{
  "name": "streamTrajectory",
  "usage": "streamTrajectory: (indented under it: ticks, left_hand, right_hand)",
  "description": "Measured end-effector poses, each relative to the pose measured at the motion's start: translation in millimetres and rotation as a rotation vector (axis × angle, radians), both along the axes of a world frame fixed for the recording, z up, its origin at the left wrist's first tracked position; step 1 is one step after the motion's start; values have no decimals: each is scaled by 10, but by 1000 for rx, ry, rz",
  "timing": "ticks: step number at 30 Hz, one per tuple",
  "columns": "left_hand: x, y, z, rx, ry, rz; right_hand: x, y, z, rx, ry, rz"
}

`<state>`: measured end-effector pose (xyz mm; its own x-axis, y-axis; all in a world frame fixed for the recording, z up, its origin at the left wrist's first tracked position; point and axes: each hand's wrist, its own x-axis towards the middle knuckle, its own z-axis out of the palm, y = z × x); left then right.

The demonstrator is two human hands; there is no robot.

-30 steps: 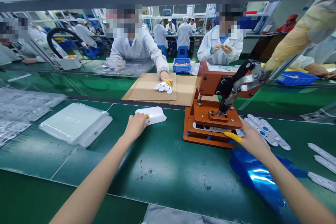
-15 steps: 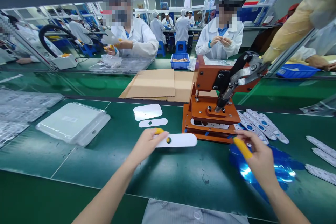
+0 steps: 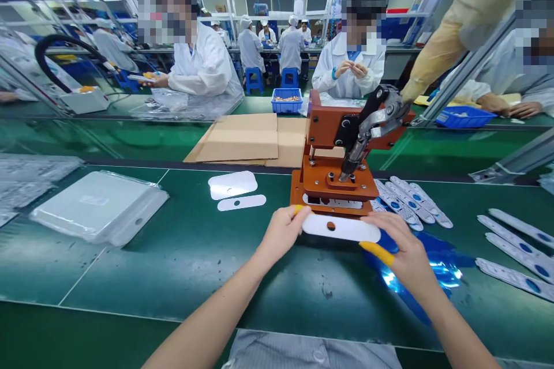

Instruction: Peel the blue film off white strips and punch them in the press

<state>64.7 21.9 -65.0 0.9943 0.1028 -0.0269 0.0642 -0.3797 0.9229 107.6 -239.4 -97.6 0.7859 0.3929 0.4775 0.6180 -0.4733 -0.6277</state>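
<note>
Green worktop (image 3: pixel 190 271) stretching beneath a raised white strip (image 3: pixel 350 229)

Beyond the worktop, one person in a white coat (image 3: pixel 203 60) is reaching sideways at another bench, and a second person (image 3: pixel 344 69) is bringing both hands together near a blue bin (image 3: pixel 286 105). Nearer, the left hand (image 3: pixel 281 232) is pinching one end of the white strip, which is hovering above the worktop with its round hole showing. The right hand (image 3: pixel 404 245) is curving its fingers and yellow-covered thumb about the opposite end; whether that grip is pressing closed, I cannot tell.

Just beyond the two grips, an orange press (image 3: pixel 340 176) is standing upright, its lower front partly hidden. Left of the left grip, a flat white piece (image 3: pixel 234 184) and a smaller holed strip (image 3: pixel 251 202) are lying close together, while a plastic-wrapped white stack (image 3: pixel 95 207) is resting farther left. Cardboard sheets (image 3: pixel 246 138) are lying beyond them. Blue film (image 3: pixel 448 274) is spreading under and beside the right grip. Printed strips (image 3: pixel 413 202) are fanning out beyond that grip, and more patterned strips (image 3: pixel 515 248) are lying to its right.
</note>
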Motion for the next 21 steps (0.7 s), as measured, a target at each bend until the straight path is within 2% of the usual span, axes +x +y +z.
streamTrajectory:
  ticks: [2,3,6,9,17,21]
  left_hand:
    - [33,78,-56,75,-134,167]
    - [51,112,-79,112,-193,198]
    - [101,156,-134,207,-297,103]
    - [133,123,-181,244,-337,29]
    - [138,87,-237,228,-362,37]
    - [143,101,-267,347,-430,22]
  right_hand:
    - [215,-62,-46,-16,-36,-53]
    - [323,-74,-62,-21,-31,-72]
    - [577,-22,-77,-17,6,-69]
    - [672,91,-61,-50,32,-25]
    - [671,224,14,-94,69,-22]
    - [681,228,36,-97,104,-31]
